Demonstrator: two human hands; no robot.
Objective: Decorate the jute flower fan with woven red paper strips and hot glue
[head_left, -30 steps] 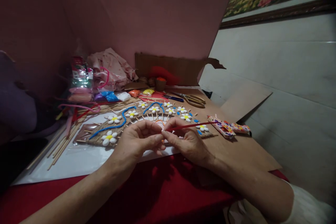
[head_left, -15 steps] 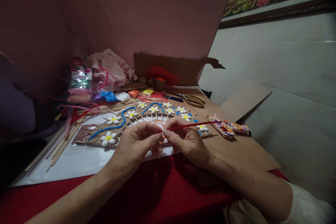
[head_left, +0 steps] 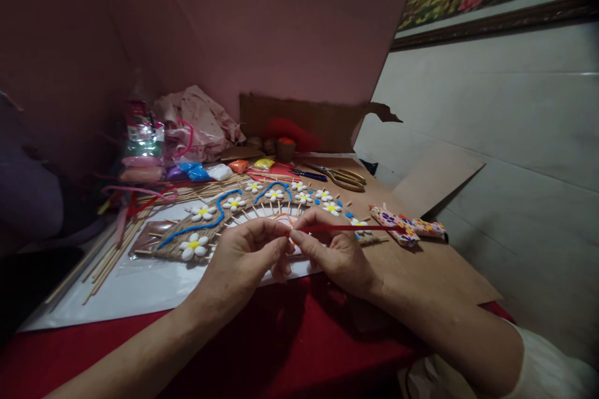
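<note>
My left hand [head_left: 246, 255] and my right hand [head_left: 334, 252] meet fingertip to fingertip above the table, both pinched on a thin red pipe cleaner [head_left: 349, 227]. The red strand sticks out to the right, nearly level, past my right hand. Behind my hands lies an arched straw-coloured craft piece [head_left: 219, 224] with white and yellow flowers, blue cords and short sticks. A bit of orange cord shows just behind my fingertips.
Gold scissors [head_left: 341, 177] and a blue-handled tool lie at the back on brown cardboard [head_left: 435, 262]. A beaded colourful piece [head_left: 405, 227] sits right of my hands. Wooden sticks [head_left: 110, 255], pink pipe cleaners and clay packets are at the left. A red cloth covers the near table edge.
The red pipe cleaner's free end has dropped from a slight upward tilt to nearly level. My hands stay pinched together in the same place.
</note>
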